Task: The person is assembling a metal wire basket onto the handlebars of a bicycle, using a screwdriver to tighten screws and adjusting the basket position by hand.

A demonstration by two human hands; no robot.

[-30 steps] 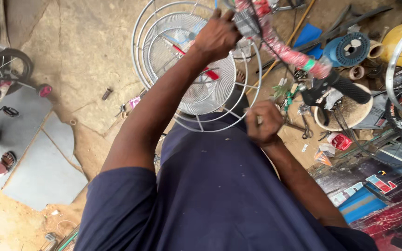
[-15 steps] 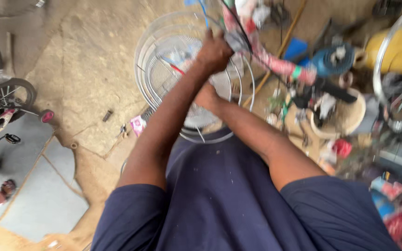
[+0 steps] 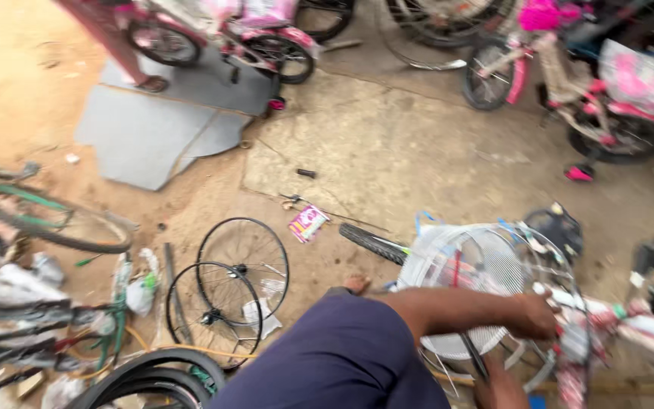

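The fan guard (image 3: 467, 269), a round white wire cage, lies on the ground in front of the person's knee (image 3: 342, 356). Half a second ago it filled the top of the view; now it sits low at the right and the bikes beyond it show, for the head has swung. Just right of the guard the left hand (image 3: 535, 316) is clenched on a wrapped frame tube (image 3: 607, 314). Below the guard the right hand (image 3: 499, 390) is cut by the picture's edge; whether its grip is closed cannot be told. Left of the guard lie two spoked wheels (image 3: 225, 291); beyond it stands a pink bike (image 3: 569, 83).
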